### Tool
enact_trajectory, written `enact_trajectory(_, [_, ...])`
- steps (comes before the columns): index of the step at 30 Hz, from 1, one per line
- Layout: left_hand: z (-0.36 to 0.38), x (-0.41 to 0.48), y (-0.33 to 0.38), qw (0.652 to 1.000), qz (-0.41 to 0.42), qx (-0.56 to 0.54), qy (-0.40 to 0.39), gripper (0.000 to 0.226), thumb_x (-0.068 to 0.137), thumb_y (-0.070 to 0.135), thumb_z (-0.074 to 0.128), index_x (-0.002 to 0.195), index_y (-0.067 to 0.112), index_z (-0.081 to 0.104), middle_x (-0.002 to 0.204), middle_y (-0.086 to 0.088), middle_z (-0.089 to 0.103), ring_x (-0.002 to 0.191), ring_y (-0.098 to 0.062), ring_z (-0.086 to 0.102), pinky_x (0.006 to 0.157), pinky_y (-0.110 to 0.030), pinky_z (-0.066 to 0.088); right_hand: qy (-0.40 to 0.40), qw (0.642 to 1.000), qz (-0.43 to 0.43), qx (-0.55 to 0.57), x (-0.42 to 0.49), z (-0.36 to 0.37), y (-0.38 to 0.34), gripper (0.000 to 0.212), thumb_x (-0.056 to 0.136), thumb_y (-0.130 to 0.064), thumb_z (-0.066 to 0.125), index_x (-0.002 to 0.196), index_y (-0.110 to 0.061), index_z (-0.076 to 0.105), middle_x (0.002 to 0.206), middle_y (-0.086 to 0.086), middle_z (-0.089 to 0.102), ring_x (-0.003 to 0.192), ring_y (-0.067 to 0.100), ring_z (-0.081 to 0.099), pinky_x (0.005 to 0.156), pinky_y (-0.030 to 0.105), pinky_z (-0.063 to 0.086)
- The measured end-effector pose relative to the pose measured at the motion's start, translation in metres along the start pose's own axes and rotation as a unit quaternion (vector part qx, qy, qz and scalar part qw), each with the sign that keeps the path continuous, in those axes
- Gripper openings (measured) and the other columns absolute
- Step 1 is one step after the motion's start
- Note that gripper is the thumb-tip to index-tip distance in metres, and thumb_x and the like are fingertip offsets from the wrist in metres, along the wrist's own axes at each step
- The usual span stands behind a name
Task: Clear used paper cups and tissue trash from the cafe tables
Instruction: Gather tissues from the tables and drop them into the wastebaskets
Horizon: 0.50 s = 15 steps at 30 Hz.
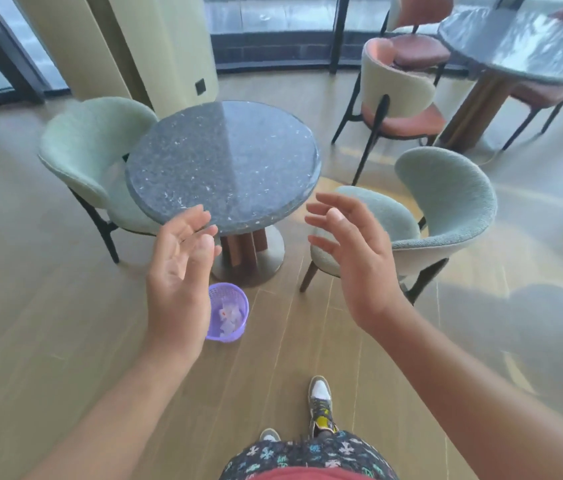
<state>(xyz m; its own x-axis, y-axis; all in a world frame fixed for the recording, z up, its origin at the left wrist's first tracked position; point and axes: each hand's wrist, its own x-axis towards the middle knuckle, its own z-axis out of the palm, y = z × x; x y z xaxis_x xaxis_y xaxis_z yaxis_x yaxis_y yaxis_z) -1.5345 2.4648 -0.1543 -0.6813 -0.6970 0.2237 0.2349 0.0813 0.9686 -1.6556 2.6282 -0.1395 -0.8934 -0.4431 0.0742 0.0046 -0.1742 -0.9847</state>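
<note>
**Both hands empty, tissue trash down in the basket**

My left hand point(179, 271) and right hand point(356, 258) hang in the air in front of me, palms turned toward each other, fingers spread and relaxed, gripping nothing. Between them is open air down to the wooden floor point(48, 306).

The round granite table point(223, 164) is just ahead. Its near edge lies behind my left fingertips, and its pedestal base point(249, 254) stands beyond the basket. A green chair point(83, 150) is tucked against the table's left edge. A second green chair point(446, 209) stands to the right, behind my right hand. Bare floor opens wide on my left and around my shoe point(321, 403).

The crumpled tissue trash point(230, 317) lies inside the purple mesh basket point(224, 337). The basket stands upright on the floor, mouth up, its long axis vertical, near the pedestal and partly hidden by my left wrist.

Well apart at the upper right are another dark table point(522, 43) and orange chairs point(401, 95).
</note>
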Motion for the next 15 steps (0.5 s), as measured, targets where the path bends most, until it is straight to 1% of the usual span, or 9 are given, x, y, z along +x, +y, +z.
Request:
enact_trajectory(2, [0.017,-0.003,0.007,0.999,0.004,-0.01,-0.033,0.032,0.093,0.039,0.057,0.124,0.033,0.061,0.129,0.01,0.065,0.124,-0.015,0.063,0.099,-0.033,0.053,0.034,0.999,-0.009,0.003,-0.013,-0.014,-0.01,0.032,0.095,-0.032,0.057,0.121,-0.019,0.068,0.118,0.002,0.073,0.118,0.023,0.067,0.1,0.043,0.053])
enact_trajectory(5, [0.049,-0.01,0.017,0.996,-0.002,-0.029,-0.085,0.027,0.097,0.031,0.056,0.123,0.033,0.061,0.129,0.01,0.065,0.124,-0.015,0.064,0.102,-0.035,0.052,0.084,0.996,-0.026,0.0,-0.031,-0.042,-0.026,0.029,0.094,-0.032,0.057,0.118,-0.021,0.069,0.115,-0.003,0.074,0.118,0.024,0.067,0.101,0.045,0.053])
enact_trajectory(7, [0.073,-0.016,0.022,0.992,0.004,-0.04,-0.121,0.029,0.094,0.038,0.058,0.122,0.034,0.062,0.131,0.007,0.065,0.126,-0.017,0.063,0.104,-0.038,0.051,0.122,0.992,-0.039,0.0,-0.042,-0.064,-0.037,0.029,0.094,-0.032,0.057,0.118,-0.02,0.069,0.115,-0.001,0.074,0.118,0.025,0.067,0.099,0.044,0.053])
enact_trajectory(9, [0.1,-0.023,0.025,0.985,0.008,-0.049,-0.164,0.032,0.09,0.044,0.058,0.12,0.035,0.062,0.129,0.01,0.065,0.128,-0.019,0.061,0.109,-0.043,0.049,0.159,0.986,-0.051,0.007,-0.055,-0.088,-0.047,0.029,0.093,-0.032,0.058,0.118,-0.02,0.069,0.115,0.002,0.073,0.118,0.027,0.067,0.097,0.043,0.053])
enact_trajectory(11, [0.129,-0.031,0.027,0.977,0.006,-0.058,-0.205,0.029,0.09,0.045,0.058,0.118,0.039,0.063,0.128,0.013,0.066,0.128,-0.018,0.061,0.112,-0.048,0.047,0.198,0.978,-0.064,0.018,-0.068,-0.115,-0.058,0.028,0.093,-0.031,0.059,0.116,-0.019,0.069,0.113,0.003,0.073,0.115,0.027,0.067,0.095,0.041,0.053])
enact_trajectory(13, [0.161,-0.041,0.03,0.968,0.005,-0.069,-0.24,0.025,0.09,0.045,0.058,0.114,0.044,0.065,0.127,0.011,0.066,0.125,-0.017,0.062,0.112,-0.05,0.047,0.231,0.969,-0.078,0.025,-0.081,-0.144,-0.069,0.027,0.093,-0.03,0.059,0.115,-0.019,0.07,0.112,0.004,0.072,0.112,0.024,0.068,0.095,0.04,0.053])
enact_trajectory(15, [0.194,-0.054,0.035,0.96,0.005,-0.077,-0.268,0.026,0.089,0.045,0.058,0.114,0.044,0.065,0.127,0.01,0.066,0.124,-0.019,0.063,0.111,-0.051,0.048,0.262,0.96,-0.093,0.026,-0.095,-0.174,-0.08,0.025,0.094,-0.03,0.058,0.114,-0.019,0.07,0.113,0.007,0.071,0.111,0.025,0.067,0.094,0.04,0.053])
